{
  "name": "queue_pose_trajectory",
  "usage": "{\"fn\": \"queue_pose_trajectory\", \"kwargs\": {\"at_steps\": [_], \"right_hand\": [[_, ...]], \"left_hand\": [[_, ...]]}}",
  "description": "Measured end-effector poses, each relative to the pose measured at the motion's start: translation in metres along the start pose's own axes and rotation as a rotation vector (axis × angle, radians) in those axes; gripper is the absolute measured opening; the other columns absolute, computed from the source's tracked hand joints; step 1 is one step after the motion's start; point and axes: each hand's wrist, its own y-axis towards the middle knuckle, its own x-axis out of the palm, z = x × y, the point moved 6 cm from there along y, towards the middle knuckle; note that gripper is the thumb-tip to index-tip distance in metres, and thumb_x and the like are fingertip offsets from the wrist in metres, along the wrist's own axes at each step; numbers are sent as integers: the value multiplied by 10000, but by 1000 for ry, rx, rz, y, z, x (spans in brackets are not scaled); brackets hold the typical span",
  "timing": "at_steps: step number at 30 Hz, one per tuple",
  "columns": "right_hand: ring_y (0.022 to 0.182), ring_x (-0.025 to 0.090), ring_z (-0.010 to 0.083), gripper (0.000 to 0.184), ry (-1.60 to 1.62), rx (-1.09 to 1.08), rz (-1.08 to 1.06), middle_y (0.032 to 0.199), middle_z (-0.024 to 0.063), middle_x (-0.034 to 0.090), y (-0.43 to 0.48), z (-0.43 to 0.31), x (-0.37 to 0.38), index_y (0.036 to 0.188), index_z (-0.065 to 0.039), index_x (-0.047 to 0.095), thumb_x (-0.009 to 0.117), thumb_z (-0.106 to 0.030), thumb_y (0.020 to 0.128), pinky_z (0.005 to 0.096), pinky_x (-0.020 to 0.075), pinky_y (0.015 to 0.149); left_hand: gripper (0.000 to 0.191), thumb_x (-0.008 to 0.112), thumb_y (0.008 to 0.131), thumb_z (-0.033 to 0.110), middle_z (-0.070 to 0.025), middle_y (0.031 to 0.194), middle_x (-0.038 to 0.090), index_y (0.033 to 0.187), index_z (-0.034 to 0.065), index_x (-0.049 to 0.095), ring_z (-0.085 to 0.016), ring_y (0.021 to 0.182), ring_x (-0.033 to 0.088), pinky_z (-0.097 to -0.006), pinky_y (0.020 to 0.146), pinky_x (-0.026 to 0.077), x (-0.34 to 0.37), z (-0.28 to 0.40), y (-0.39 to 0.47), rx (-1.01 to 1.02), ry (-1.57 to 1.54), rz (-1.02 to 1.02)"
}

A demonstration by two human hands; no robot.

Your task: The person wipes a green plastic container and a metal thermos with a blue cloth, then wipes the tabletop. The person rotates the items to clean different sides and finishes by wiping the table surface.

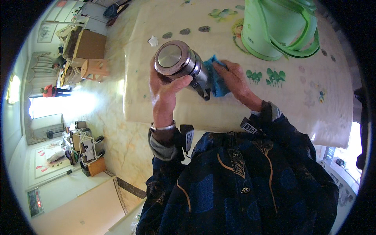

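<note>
My left hand grips a shiny metal vacuum flask near its round end, thumb across the side. The flask lies tilted over the table, that end towards the upper left, and a dark handle or strap hangs along its near side. In my right hand is a bunched blue cloth, pressed to the flask's other end, which the cloth hides. Beyond them to the right stands a light green plastic bucket with a thick green handle.
A printed cover lies on the table. A small crumpled white piece rests near its left edge. Across the room at left are a plastic stool, a cardboard box, a wheeled frame and a person in red.
</note>
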Motion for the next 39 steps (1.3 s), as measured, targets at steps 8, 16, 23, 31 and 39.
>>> {"fn": "queue_pose_trajectory", "kwargs": {"at_steps": [8,16,23,31,39], "right_hand": [[1286,425,279,453,344,-281,-189,1371,144,447,-20,-48,30,1398,-88,446,520,-281,995,366,333,1078],[1131,556,283,470,-364,-324,-226,1242,180,566,-33,29,9,1356,-74,493,610,-134,905,379,443,953],[937,617,158,330,353,-367,-17,1068,141,664,15,-29,-10,1248,-75,606,581,-57,919,323,508,861],[864,620,290,262,85,196,-60,1039,201,624,30,35,6,1015,-8,651,568,-244,937,394,476,716],[861,630,195,319,245,-618,-351,1022,119,677,70,-60,32,1080,7,643,571,-267,932,324,486,813]], "left_hand": [[986,820,729,49,-153,1338,418,1448,31,145,-229,1171,507,-358,977,465,34,6,-22,309,135,333],[810,830,700,-3,-118,1194,535,1323,19,312,-180,1048,591,-304,869,530,21,2,-13,151,86,181],[850,857,602,-10,-108,1193,597,1333,-11,424,-187,1063,605,-337,929,508,4,4,6,-18,34,-190],[990,860,669,76,-139,1332,481,1445,28,246,-238,1182,536,-358,991,467,15,3,-15,82,76,33],[898,879,654,69,-132,1268,467,1340,19,301,-217,1199,488,-358,968,474,33,-10,-27,166,162,216]]}}
